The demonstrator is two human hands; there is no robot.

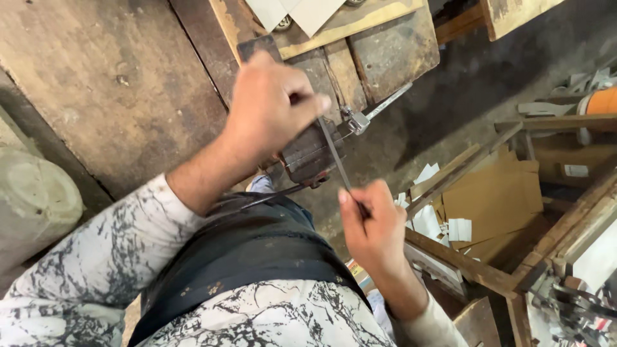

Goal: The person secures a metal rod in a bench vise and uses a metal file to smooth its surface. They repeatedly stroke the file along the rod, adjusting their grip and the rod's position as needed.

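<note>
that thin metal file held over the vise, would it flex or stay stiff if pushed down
The file looks like a narrow, straight metal strip, so it is probably stiff, with slight flex at most. The left hand and right hand each hold an end, which suggests it is light. It rests across the vise, likely steady.

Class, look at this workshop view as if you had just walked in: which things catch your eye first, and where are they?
First, the two bare hands at the centre: the left hand and the right hand grip the two ends of a thin metal file, stretched across a dark bench vise at the edge of a worn wooden workbench. At right, cardboard pieces and white scraps litter the floor.
</note>
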